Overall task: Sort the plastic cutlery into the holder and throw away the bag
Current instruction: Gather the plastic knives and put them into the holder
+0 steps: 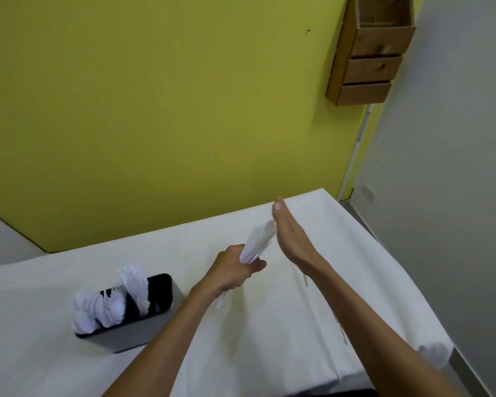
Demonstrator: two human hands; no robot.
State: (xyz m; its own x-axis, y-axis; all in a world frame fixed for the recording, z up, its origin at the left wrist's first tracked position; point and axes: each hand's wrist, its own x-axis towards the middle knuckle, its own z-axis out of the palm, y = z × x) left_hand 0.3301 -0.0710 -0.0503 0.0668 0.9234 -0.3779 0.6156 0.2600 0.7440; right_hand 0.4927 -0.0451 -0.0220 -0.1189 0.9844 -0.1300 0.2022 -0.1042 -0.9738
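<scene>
While the left hand (232, 270) hangs above the table (269, 353), its fingers (255, 265) are curled tight round a bundle (257, 241) of white plastic cutlery. The bundle tilts up and to the right out of the fist. A few thin handle ends (222, 299) poke out below those fingers, toward the person.

Just right of the bundle's upper end, the right hand (288, 233) stands on edge. Its fingers are straight and together, and the tips (278, 207) point away from the person. The palm is against the top of the bundle, or very nearly; blur makes it hard to tell whether they touch. This hand holds nothing.

Well left of the left fingers and nearer the person, a dark holder (143, 329) stands upright on the table. White cutlery (109, 305) fills its left side, with another clump (135, 282) rising nearer the middle. The compartment closest to the fingers shows dark inside.

Below the right wrist a loose white piece (306, 279) lies on the white cloth, and another (342, 332) lies further back beside the right forearm. Both are faint against the cloth, so their kind cannot be told.

Beyond both sets of fingers stands a yellow wall (155, 110), and a wooden rack (375, 53) is mounted high on its right.
</scene>
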